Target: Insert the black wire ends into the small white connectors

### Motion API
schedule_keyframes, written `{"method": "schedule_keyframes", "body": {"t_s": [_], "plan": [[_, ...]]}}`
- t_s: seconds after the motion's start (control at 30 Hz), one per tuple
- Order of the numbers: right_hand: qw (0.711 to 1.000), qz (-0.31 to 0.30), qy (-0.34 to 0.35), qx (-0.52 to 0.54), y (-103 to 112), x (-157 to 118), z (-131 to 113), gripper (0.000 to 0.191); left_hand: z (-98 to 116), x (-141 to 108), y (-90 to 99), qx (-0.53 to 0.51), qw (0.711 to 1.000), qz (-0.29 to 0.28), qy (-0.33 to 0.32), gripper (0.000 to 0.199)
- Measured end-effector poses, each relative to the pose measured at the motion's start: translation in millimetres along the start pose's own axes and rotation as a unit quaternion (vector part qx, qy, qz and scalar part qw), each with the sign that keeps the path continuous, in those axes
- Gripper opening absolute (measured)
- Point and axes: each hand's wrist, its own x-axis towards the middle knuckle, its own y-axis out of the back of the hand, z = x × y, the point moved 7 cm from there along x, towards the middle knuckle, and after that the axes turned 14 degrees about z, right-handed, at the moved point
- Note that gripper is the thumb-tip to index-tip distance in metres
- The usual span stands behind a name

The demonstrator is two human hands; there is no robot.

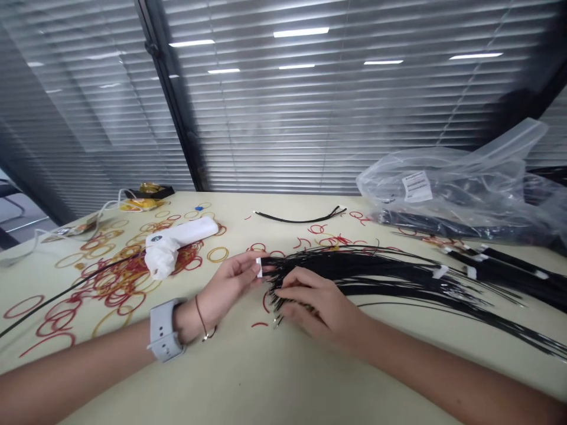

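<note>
My left hand [234, 276] pinches a small white connector [259, 267] between thumb and fingers, with black wire running from it toward the right. Close beside it, my right hand [312, 301] is curled at the near ends of a thick bundle of black wires [367, 268]. Its fingers are bent around some wire ends, partly hidden and a little blurred. The bundle fans out to the right across the table, and small metallic tips show at its ends. On my left wrist are a grey watch and a thin cord bracelet.
Red and yellow rubber bands [119, 283] litter the left of the table [248, 372]. A white handheld device [190, 232] lies among them. A short black cable [296, 220] is at the back. Clear plastic bags [452, 183] and tied black cable bundles [500, 268] lie right.
</note>
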Motion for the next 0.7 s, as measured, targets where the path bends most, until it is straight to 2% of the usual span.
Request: {"method": "schedule_keyframes", "body": {"t_s": [0.1, 0.27, 0.47, 0.63, 0.7], "plan": [[0.997, 0.015, -0.050, -0.060, 1, 2, 14, 0.022, 1, 4, 5.8, -0.014, 0.999, 0.023, -0.017, 0.027], [0.988, -0.059, -0.068, -0.123, -2, 3, 24, 0.018, 0, 7, 8.1, 0.004, 0.999, 0.029, -0.025, 0.024], [0.969, -0.124, 0.028, -0.212, 2, 4, 21, 0.015, 4, 3, -1.9, 0.076, 0.993, -0.031, -0.080, 0.024], [0.955, -0.163, 0.076, -0.236, 3, 2, 18, 0.024, 8, 2, -5.0, 0.087, 0.992, -0.032, -0.083, 0.019], [0.960, -0.153, 0.064, -0.225, 4, 3, 17, 0.028, 9, 2, -5.2, 0.100, 0.991, -0.031, -0.088, 0.017]]}}
